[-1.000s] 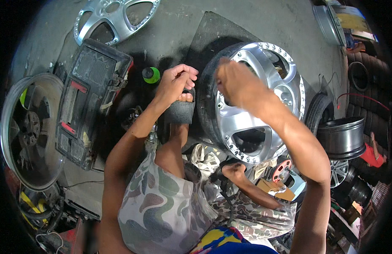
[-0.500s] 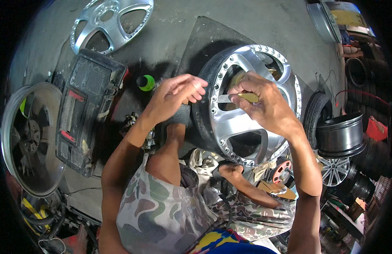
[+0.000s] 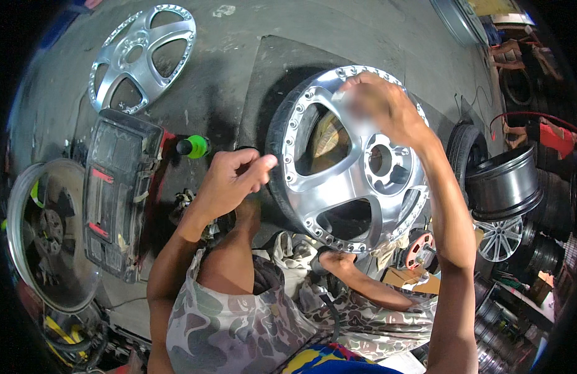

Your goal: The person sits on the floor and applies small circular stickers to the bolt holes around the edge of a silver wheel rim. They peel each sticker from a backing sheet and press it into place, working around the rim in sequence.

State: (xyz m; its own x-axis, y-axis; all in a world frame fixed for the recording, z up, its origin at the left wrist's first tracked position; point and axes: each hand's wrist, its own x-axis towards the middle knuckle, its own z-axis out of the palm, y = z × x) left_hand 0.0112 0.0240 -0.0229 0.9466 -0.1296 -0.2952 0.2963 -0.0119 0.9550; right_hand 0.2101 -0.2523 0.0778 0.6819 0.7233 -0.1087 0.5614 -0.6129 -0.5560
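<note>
1. Room first: grey concrete floor (image 3: 223,81) runs between the loose silver wheel face (image 3: 157,40) up left and the silver five-spoke wheel (image 3: 344,177) right of center, near the person's legs.
2. That wheel's edge is a ring of bolts with a black tire (image 3: 274,156) showing along the left.
3. Left hand (image 3: 229,184) is just beside that tire in view, fingers loosely curled, thumb sticking out, nothing visible in them.
4. Right hand (image 3: 391,112) is over the wheel's upper part, fingers bent in. Blurry there, so I can't tell how tight they are or what they've got.
5. Versus half a second ago: left hand's lower in view, right hand's shifted from the left opening to the upper spoke, and something yellowish (image 3: 329,138) shows through that opening.
6. In the way, left to right: big rim (image 3: 67,274), black toolbox (image 3: 120,199), green bottle (image 3: 198,146), bare foot (image 3: 338,260), cardboard (image 3: 416,282), standing tire (image 3: 466,149), dark barrel rim (image 3: 503,187).
</note>
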